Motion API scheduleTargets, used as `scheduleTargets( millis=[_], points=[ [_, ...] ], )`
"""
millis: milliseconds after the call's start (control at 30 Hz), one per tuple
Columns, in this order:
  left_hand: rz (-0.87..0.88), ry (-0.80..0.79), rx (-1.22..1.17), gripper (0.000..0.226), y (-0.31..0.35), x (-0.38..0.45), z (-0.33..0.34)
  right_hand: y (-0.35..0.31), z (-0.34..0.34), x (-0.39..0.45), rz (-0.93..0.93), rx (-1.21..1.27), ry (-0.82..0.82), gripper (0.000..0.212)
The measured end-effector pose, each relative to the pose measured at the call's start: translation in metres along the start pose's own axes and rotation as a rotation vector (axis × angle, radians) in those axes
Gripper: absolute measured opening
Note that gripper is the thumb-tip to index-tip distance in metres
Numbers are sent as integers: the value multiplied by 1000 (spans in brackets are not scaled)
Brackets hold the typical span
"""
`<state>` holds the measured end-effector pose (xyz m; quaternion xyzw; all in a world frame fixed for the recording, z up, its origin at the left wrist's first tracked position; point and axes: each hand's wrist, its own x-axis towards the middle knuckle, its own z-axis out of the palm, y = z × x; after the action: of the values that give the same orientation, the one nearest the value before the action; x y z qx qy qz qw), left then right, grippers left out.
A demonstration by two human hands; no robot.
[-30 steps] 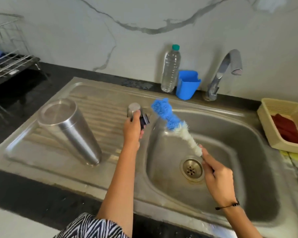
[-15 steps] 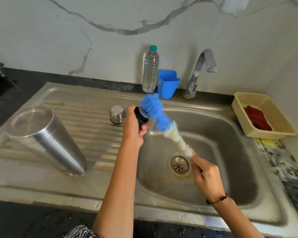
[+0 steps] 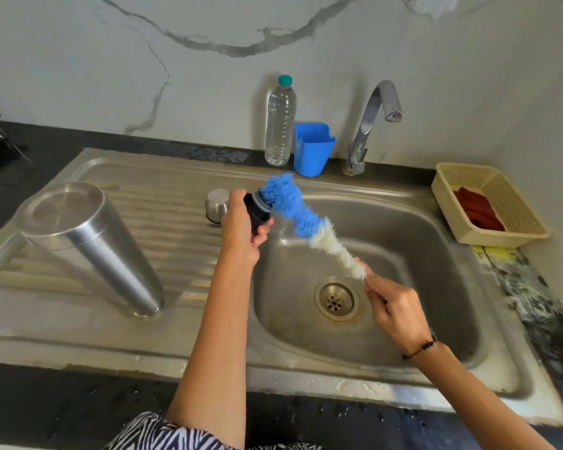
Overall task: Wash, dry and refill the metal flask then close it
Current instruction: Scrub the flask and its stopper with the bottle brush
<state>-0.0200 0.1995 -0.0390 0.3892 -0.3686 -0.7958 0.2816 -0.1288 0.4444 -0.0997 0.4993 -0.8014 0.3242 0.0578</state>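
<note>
On the far left of the draining board, the metal flask (image 3: pixel 88 241) stands upside down on its mouth, its flat base facing up, well apart from both of my hands. Dark worktop (image 3: pixel 30 151) runs behind it and along the front edge of the steel sink (image 3: pixel 306 381). Further right on the ribbed board sits a small steel cup (image 3: pixel 216 204), just beside my left hand (image 3: pixel 241 232). My left hand curls round the black stopper (image 3: pixel 256 211) of the flask, fingers and thumb wrapped about its body, holding it over the near-left edge of the basin. The blue head of the bottle brush (image 3: pixel 293 206) presses against the top of that stopper; the brush slopes down to the right, its bristles turning white lower down. My right hand (image 3: pixel 397 313) pinches the brush by its thin handle, fingers curled tight, above the drain (image 3: pixel 335 300). A dark thread bracelet (image 3: pixel 420 349) circles that wrist. Behind the basin, against the marble wall, a clear water bottle (image 3: pixel 280 125) with a green cap stands touching a blue plastic holder (image 3: pixel 312 149), and the tap (image 3: pixel 371 125) rises to the right of them. At the far right, a cream basket (image 3: pixel 507 203) on the worktop holds a red cloth (image 3: pixel 478 211).
</note>
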Motion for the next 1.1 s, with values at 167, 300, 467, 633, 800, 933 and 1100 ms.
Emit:
scheduleTargets(
  millis=[167,300,467,633,800,933,1100],
  points=[
    [-2,34,-27,34,-7,3,-11,-4,-1,-5,-19,-11,-49,46],
    [-4,38,-30,35,-5,3,-10,-7,3,3,2,0,-11,46],
    [18,168,-36,28,-12,1,-7,-18,4,1,50,78,-50,42],
    [76,211,10,27,-22,-4,10,-36,5,19,98,103,-80,38],
    [196,220,76,31,-26,1,10,-58,-6,20,229,165,-127,37],
    [315,239,134,18,-23,-1,9,-68,-22,27,263,138,-104,34],
    [431,230,291,32,-24,7,1,-78,-31,29,349,101,-264,35]
  ],
)
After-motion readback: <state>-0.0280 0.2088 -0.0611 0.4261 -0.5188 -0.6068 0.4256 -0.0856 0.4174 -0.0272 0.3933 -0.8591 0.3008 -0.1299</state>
